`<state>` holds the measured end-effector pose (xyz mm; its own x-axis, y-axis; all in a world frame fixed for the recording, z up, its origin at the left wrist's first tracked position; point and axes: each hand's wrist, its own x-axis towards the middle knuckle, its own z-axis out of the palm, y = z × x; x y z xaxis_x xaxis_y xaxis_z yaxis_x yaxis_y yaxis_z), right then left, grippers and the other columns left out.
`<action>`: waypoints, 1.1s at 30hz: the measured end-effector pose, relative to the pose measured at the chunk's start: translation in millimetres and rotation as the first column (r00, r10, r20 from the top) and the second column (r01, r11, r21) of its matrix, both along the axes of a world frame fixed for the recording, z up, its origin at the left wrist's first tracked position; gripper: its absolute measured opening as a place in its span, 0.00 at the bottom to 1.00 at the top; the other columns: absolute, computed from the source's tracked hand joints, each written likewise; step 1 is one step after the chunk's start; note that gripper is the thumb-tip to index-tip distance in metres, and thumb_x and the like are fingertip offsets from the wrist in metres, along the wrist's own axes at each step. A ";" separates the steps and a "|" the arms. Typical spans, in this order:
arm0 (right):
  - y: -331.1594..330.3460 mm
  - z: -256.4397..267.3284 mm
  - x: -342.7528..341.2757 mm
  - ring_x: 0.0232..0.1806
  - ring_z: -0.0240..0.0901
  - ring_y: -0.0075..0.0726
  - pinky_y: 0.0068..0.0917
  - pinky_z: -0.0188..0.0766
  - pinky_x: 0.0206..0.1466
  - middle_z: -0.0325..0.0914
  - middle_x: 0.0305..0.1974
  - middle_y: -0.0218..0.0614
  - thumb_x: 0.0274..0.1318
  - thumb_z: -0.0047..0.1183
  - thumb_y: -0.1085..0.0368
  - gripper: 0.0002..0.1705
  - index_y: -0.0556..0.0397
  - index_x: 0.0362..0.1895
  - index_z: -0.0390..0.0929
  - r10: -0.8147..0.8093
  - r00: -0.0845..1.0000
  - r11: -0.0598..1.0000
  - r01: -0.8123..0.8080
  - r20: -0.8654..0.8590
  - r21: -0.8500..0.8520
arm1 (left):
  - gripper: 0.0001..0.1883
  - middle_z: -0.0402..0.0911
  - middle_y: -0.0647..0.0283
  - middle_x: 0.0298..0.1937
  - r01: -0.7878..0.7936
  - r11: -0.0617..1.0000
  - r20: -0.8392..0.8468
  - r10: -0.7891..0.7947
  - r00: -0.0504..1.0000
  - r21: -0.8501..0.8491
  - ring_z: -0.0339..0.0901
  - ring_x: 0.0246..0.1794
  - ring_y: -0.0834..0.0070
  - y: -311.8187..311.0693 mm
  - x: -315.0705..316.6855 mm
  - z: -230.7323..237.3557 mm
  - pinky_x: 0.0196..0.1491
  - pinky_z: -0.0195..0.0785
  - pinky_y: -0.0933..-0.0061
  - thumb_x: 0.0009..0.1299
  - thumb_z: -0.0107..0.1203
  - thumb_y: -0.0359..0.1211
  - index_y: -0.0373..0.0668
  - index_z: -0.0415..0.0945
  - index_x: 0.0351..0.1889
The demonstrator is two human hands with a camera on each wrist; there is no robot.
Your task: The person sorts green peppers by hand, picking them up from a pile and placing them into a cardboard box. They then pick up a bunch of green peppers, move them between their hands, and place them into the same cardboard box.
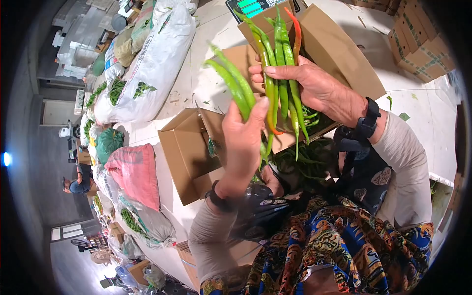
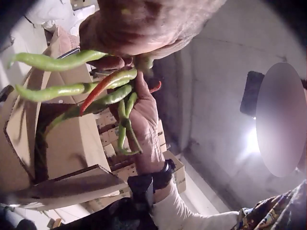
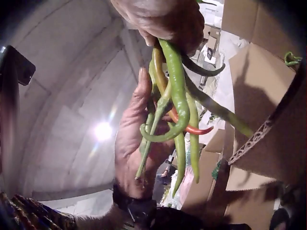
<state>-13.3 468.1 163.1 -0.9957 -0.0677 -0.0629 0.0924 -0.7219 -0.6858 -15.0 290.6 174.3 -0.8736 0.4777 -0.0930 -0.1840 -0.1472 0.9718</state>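
In the head view my right hand (image 1: 317,83) grips a bunch of long chili peppers (image 1: 280,64), mostly green, with the thumb across them. One of the bunch is a red-orange chili (image 1: 297,34), and another is green turning yellow and red at its tip. Left of it, my left hand (image 1: 243,132) holds a couple of light green chili peppers (image 1: 231,83) between thumb and fingers. Both hands are close together over an open cardboard box (image 1: 339,44) with more green chilies inside. The right wrist view shows a curled green chili (image 3: 178,91) hanging below my right hand (image 3: 165,21).
A smaller open carton (image 1: 184,147) stands at the left. A scale with a lit display (image 1: 250,7) is beyond the box. Large white sacks (image 1: 157,64) and a pink sack (image 1: 135,174) line the left side. Stacked cartons (image 1: 420,42) stand at the right, and a person (image 1: 81,179) is in the background.
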 end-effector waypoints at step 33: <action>-7.1 8.0 8.8 0.52 0.73 0.32 0.29 0.69 0.58 0.74 0.52 0.41 0.59 0.53 0.70 0.24 0.60 0.59 0.67 0.085 0.995 0.994 -0.081 -0.054 0.079 | 0.13 0.79 0.66 0.39 0.014 1.000 -0.072 -0.016 0.997 -0.020 0.74 0.37 0.83 3.2 4.3 -0.1 0.39 0.66 0.81 0.69 0.55 0.28 0.35 0.74 0.51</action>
<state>-4.4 461.0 171.1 -0.9890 -0.1472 -0.0143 0.1087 -0.6584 -0.7448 -10.6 293.8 174.3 -0.8711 0.4895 -0.0396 -0.1155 -0.1259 0.9853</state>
